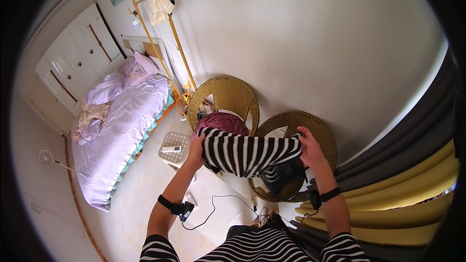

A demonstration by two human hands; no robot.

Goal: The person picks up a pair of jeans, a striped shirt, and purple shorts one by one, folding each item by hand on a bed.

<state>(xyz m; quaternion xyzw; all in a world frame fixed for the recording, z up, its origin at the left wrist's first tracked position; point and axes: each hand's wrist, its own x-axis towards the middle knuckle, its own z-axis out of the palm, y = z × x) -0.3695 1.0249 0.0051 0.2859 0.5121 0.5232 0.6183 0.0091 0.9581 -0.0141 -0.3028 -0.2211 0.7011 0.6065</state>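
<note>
A black-and-white striped garment [251,153] hangs stretched between my two hands. My left hand [196,150] grips its left end, and my right hand [310,148] pinches the upper right corner. Behind the cloth stand two round-backed wicker chairs. The left wicker chair [233,92] carries a bunched maroon fabric [224,122], its lower part hidden by the garment. On the right wicker chair [320,134] lies a dark item [285,178], partly covered by the stripes; its kind is unclear.
A stool [165,156] with a remote control [171,149] on it stands left of my left hand. Farther left is a bed with lilac bedding [120,127]. A yellow coat rack [182,54] rises behind the chairs. Grey and yellow curtains [393,196] hang at right. A cable [213,203] runs below my arms.
</note>
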